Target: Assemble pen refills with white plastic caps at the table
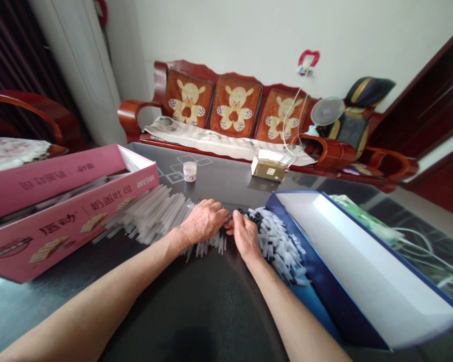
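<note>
My left hand [205, 221] is closed, its fingertips bent inward over the edge of a heap of long translucent plastic tubes [156, 213]. Facing it, almost fingertip to fingertip, my right hand [246, 235] is closed too, thumb on top. Whatever the fingers pinch is too small and covered to make out. Beside the right hand lie small black pieces [255, 216] and a pile of short whitish plastic pieces [279, 241]. More tube ends [211, 246] stick out below my left hand.
A pink carton [64, 211] holding more tubes stands at left. A dark blue box [324, 271] with a white inside lies at right, by a green packet [366, 216] and white cables. Farther back are a small jar [190, 172] and a tissue box [270, 169].
</note>
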The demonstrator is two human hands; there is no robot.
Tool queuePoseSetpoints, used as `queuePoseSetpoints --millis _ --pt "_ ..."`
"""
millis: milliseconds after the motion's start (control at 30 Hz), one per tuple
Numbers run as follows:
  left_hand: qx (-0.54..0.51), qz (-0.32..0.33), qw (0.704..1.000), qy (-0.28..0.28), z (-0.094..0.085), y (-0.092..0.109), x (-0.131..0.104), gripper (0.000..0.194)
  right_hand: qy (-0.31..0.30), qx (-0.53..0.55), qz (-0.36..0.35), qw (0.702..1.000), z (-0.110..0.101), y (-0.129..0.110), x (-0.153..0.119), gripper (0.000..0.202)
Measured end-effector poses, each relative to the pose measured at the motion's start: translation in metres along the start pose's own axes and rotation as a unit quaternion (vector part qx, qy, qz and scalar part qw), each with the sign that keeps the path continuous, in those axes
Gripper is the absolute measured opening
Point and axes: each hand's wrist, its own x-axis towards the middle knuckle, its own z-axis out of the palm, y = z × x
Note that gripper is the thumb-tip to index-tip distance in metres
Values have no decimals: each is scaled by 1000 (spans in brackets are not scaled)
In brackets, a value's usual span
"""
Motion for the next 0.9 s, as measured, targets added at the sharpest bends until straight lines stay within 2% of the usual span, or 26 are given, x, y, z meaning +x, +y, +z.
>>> queuePoseSetpoints --millis 100,233,333,533,767,833,900 --pt "4 -3 1000 4 1 -1 0 30 4 9 -5 1000 0 -1 -2 40" --pt "0 -3 1000 5 2 -1 0 30 -25 60 -20 998 -2 -2 -3 27" --pt "-4 1 1000 1 2 -1 0 29 -30 46 -16 998 -3 -1 -3 29" --pt "0 2 1000 -4 2 0 0 30 3 3 -8 1000 0 0 -1 42" --pt "-2 8 1000 -5 2 -1 0 30 -25 10 -19 999 -3 -2 -3 33" --pt "-6 15 1000 11 0 -1 0 30 -23 23 -13 999 -3 3 -1 35" --pt "-17 14 998 60 -2 0 -1 30 -3 64 -1 998 -3 9 3 36"
